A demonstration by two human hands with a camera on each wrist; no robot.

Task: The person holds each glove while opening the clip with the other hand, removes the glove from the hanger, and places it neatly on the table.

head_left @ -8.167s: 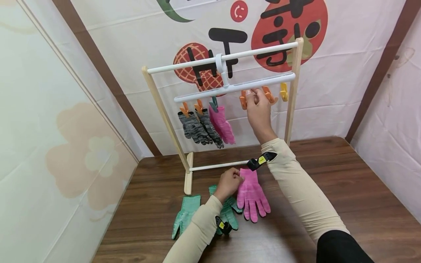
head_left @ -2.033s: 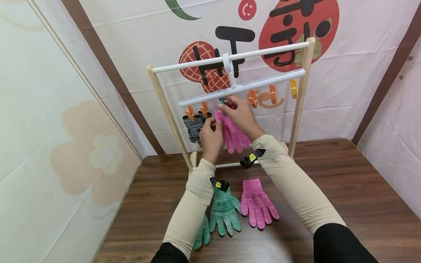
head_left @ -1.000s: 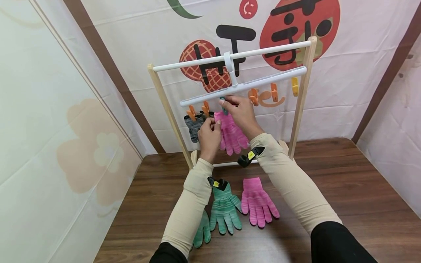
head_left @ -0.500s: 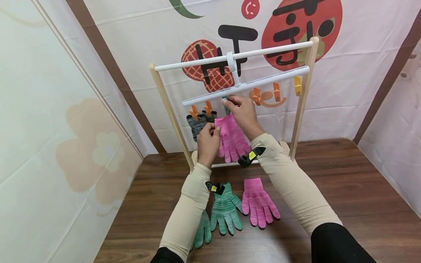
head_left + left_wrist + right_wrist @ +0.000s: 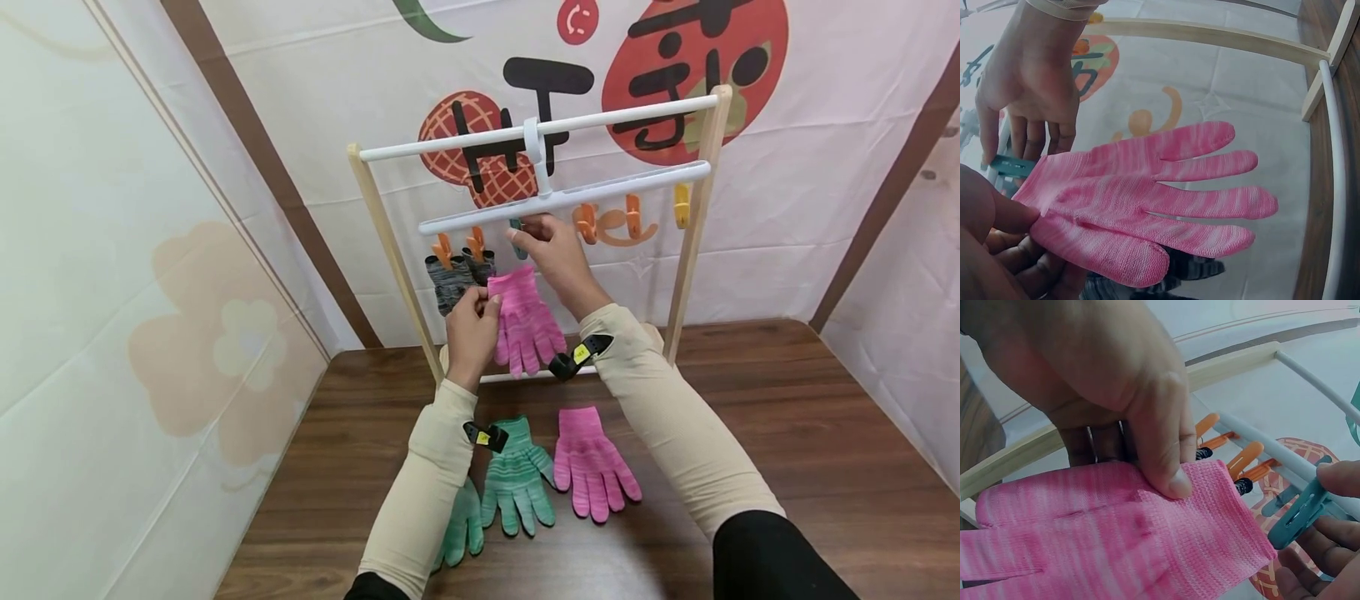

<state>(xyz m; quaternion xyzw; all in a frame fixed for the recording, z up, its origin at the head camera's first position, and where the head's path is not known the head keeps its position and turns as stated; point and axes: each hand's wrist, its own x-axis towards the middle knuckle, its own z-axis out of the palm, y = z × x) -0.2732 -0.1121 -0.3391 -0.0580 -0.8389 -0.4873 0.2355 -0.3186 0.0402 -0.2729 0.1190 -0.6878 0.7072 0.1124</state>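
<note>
My left hand (image 5: 474, 329) pinches the cuff of a pink knit glove (image 5: 528, 329) between thumb and fingers. The glove's fingers point down and to the right. Just above the cuff, my right hand (image 5: 558, 258) pinches a teal clothespin (image 5: 1300, 515) that hangs from the white hanger bar (image 5: 570, 198). In the head view a small gap shows between clothespin and cuff; in the right wrist view the clothespin's tip is right at the cuff's corner. Behind my left hand, grey-black gloves (image 5: 448, 283) hang from two orange clothespins (image 5: 443, 250).
On the wooden table (image 5: 750, 433) lie another pink glove (image 5: 588, 462) and two green gloves (image 5: 517, 483), one partly hidden by my left sleeve. Two orange clothespins (image 5: 633, 217) and a yellow clothespin (image 5: 681, 206) hang at the right. A wooden rack (image 5: 697, 225) carries the hanger.
Earlier my right hand was at the orange clothespins and my left at the table. Since then both came to the hanging pink glove, and its cuff has moved down off the teal clothespin.
</note>
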